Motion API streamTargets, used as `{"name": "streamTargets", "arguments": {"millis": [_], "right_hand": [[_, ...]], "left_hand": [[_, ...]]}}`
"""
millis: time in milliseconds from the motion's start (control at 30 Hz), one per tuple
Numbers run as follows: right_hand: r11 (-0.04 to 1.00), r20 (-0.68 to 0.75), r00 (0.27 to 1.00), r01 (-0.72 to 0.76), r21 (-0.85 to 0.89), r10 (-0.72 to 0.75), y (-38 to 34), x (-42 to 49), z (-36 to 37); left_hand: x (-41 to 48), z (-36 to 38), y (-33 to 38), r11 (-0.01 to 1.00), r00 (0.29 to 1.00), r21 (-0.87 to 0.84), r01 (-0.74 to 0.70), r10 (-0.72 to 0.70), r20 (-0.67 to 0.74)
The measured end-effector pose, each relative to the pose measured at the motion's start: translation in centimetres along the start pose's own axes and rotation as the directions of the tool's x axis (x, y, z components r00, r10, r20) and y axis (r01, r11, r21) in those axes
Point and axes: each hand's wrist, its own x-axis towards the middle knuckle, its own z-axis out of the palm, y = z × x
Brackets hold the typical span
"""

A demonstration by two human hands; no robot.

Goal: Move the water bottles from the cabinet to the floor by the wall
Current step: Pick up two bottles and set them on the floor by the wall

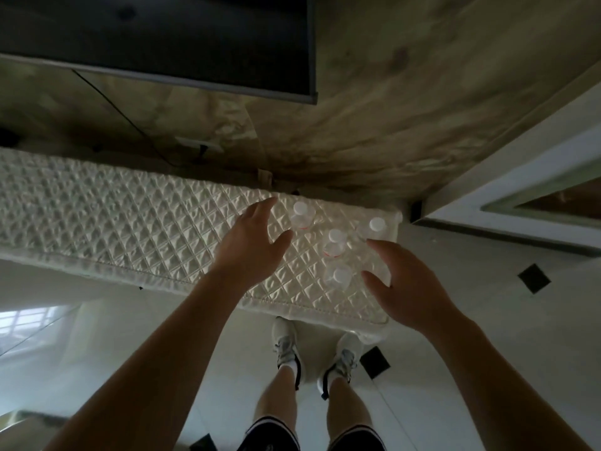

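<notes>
Several clear water bottles with white caps stand on the cabinet top, which is covered by a white quilted cloth [130,216]. One bottle [301,217] is furthest back, one [335,244] in the middle, one [340,277] nearest me, one [376,227] by the right end. My left hand [257,237] hovers with spread fingers just left of the back bottle, holding nothing. My right hand [401,281] hovers with spread fingers to the right of the near bottles, also holding nothing.
A dark television [162,40] hangs on the marbled wall [422,92] above the cabinet, with a cable running down. The tiled floor [487,320] with black diamond insets lies to the right, beside a white door frame [520,164]. My feet stand at the cabinet's front edge.
</notes>
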Motion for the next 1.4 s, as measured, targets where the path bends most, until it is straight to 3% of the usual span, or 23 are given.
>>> {"name": "streamTargets", "arguments": {"millis": [400, 700, 1033, 1400], "right_hand": [[0.991, 0.127, 0.990, -0.081, 0.111, 0.067, 7.2, 4.1, 9.0], [0.976, 0.119, 0.990, -0.098, 0.194, 0.076, 11.2, 5.2, 13.9], [0.976, 0.065, 0.998, -0.037, 0.214, 0.023, 12.5, 6.4, 17.4], [0.973, 0.014, 1.000, -0.008, 0.231, 0.005, 12.2, 7.1, 18.7]], "left_hand": [[8.9, 11.5, -5.5, 0.994, 0.999, -0.102, 0.051, -0.050, 0.015], [11.4, 18.5, -7.4, 0.962, 0.984, -0.266, 0.068, -0.108, -0.139], [12.2, 21.9, -8.1, 0.946, 0.918, -0.318, 0.064, -0.181, -0.353], [13.0, 22.4, -7.7, 0.948, 0.908, -0.313, 0.061, -0.183, -0.377]]}}
